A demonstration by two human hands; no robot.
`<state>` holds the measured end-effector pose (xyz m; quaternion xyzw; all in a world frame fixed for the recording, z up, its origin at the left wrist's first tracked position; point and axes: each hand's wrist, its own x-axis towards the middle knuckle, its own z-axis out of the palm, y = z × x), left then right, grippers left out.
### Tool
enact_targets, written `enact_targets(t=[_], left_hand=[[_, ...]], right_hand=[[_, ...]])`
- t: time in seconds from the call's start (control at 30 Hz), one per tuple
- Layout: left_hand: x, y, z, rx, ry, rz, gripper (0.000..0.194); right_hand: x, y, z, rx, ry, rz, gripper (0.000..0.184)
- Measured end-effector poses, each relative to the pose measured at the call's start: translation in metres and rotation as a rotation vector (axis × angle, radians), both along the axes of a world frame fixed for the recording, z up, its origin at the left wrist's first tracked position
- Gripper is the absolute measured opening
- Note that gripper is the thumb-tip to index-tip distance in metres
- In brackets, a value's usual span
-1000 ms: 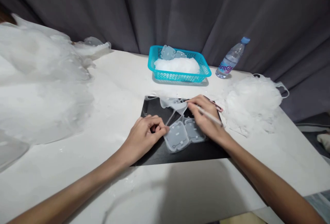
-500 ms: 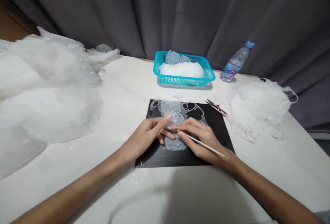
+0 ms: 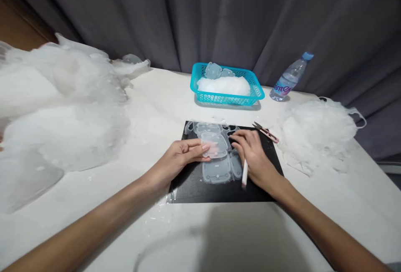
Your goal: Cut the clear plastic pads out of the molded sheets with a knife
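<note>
Left hand (image 3: 184, 153), right hand (image 3: 257, 159) over black mat (image 3: 200, 192) — white table (image 3: 153, 109), grey curtain (image 3: 219, 17).

Piece (image 3: 219, 144): thin translucent plastic by the look of it, frosted, faint sheen. Stick (image 3: 244, 174): smooth, white; stuff unclear. Mat (image 3: 200, 192): black, smooth, near matt. Basket (image 3: 230, 100): plastic, pierced walls, slight gloss. Bottle (image 3: 286, 80): clear glossy plastic. Snips (image 3: 266, 132): dark metal blades; handle material uncertain. Left heap (image 3: 69, 105), right heap (image 3: 316, 125): milky, filmy, crumpled, plastic-looking. Curtain (image 3: 219, 13): matt cloth, folded. Table (image 3: 169, 109): smooth, white, dull sheen.
</note>
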<state>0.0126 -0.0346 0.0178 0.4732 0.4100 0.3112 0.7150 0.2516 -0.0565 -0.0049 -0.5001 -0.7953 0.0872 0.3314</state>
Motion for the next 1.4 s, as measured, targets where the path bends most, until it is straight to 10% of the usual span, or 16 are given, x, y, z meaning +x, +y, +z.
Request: enact_targets(t=[0.4, 1.4], left_hand=[[0.013, -0.008, 0.001, 0.013, -0.192, 0.082, 0.030], [0.020, -0.014, -0.006, 0.020, -0.074, 0.115, 0.033]], right_hand=[[-0.002, -0.004, 0.019, -0.445, 0.432, 0.083, 0.014], [-0.001, -0.005, 0.011, -0.348, 0.462, 0.140, 0.009]])
